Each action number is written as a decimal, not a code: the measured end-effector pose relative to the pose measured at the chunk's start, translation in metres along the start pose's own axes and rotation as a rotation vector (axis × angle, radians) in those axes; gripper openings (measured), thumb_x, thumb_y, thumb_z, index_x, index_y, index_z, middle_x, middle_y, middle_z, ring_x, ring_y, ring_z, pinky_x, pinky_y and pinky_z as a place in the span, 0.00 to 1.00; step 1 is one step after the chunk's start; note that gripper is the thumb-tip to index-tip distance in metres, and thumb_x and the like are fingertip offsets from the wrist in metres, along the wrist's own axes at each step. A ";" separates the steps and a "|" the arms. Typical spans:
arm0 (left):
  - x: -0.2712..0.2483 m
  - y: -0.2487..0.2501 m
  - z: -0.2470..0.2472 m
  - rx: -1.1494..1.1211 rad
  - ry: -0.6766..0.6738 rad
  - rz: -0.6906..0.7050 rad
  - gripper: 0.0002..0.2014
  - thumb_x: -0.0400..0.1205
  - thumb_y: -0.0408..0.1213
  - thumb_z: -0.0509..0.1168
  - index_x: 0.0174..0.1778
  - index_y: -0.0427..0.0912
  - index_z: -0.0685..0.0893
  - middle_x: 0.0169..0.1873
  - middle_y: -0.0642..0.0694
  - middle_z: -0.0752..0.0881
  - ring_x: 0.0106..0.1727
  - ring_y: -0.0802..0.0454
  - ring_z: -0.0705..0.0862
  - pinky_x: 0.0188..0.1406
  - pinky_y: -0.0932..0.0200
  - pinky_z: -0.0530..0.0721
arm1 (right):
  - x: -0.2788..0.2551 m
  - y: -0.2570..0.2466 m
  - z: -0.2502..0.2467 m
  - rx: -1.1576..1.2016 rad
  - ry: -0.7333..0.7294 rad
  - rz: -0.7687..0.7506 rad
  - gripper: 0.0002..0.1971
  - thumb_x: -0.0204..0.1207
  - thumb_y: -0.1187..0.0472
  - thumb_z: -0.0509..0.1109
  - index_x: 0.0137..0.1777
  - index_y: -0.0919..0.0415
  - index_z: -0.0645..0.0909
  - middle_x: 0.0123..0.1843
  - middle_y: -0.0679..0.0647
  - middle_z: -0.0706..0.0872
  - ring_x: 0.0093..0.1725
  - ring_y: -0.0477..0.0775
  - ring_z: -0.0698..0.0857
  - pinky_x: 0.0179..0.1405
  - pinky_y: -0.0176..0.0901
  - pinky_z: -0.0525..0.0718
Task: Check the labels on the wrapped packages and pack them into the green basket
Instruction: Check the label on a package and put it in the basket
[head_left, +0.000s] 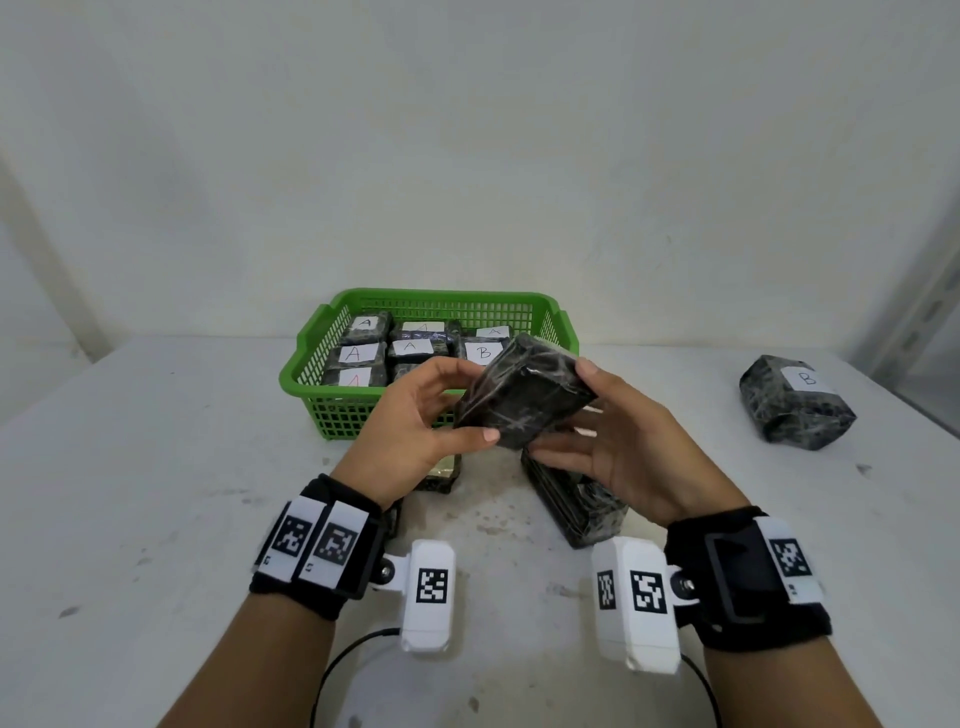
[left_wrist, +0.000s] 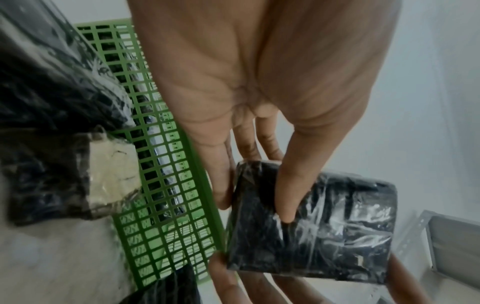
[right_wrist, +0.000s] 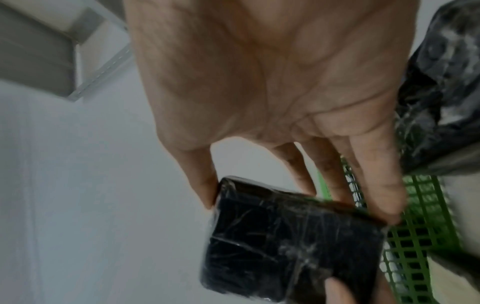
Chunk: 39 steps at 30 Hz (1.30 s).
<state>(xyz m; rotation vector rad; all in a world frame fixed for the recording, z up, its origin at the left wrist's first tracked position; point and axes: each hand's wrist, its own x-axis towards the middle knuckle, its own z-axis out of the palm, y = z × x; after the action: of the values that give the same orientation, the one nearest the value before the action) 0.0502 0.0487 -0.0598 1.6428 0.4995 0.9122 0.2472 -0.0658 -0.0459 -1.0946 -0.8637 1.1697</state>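
Note:
Both hands hold one dark, film-wrapped package (head_left: 524, 397) tilted in the air, just in front of the green basket (head_left: 311, 384). My left hand (head_left: 470, 402) pinches its left end between thumb and fingers. My right hand (head_left: 563, 410) grips its right end, thumb on the top corner. No label shows on the held package (left_wrist: 324, 226) (right_wrist: 285, 246) in any view. The basket holds several wrapped packages with white labels; those I can read say A (head_left: 353, 354) and one says B (head_left: 484, 353).
One wrapped package labelled B (head_left: 795, 402) lies alone at the right of the white table (head_left: 156, 493). Another package (head_left: 576, 504) lies under my right hand, and a further one (head_left: 441, 474) under my left palm. A wall stands behind the basket.

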 end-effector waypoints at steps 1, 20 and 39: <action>0.001 -0.001 0.001 -0.006 0.000 0.011 0.27 0.67 0.18 0.79 0.58 0.41 0.82 0.57 0.46 0.89 0.58 0.50 0.89 0.62 0.54 0.85 | -0.001 0.000 0.000 0.008 -0.035 0.041 0.29 0.76 0.43 0.72 0.74 0.57 0.83 0.69 0.69 0.89 0.64 0.70 0.90 0.70 0.59 0.88; 0.000 -0.001 0.008 -0.177 -0.081 -0.183 0.55 0.54 0.60 0.85 0.74 0.36 0.77 0.67 0.36 0.85 0.67 0.41 0.86 0.71 0.42 0.80 | 0.001 0.005 0.008 -0.079 -0.078 -0.036 0.20 0.69 0.57 0.78 0.61 0.64 0.88 0.55 0.56 0.95 0.55 0.46 0.93 0.58 0.34 0.89; -0.004 0.005 0.004 -0.130 -0.149 -0.215 0.63 0.49 0.56 0.89 0.80 0.39 0.70 0.70 0.43 0.84 0.71 0.47 0.84 0.78 0.42 0.75 | 0.007 0.012 0.008 -0.188 0.028 -0.098 0.48 0.48 0.50 0.88 0.74 0.58 0.80 0.66 0.56 0.93 0.68 0.53 0.90 0.78 0.55 0.82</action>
<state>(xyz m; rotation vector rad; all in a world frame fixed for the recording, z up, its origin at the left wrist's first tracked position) 0.0503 0.0421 -0.0565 1.4938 0.4924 0.6451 0.2385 -0.0565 -0.0552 -1.2044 -1.0097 1.0048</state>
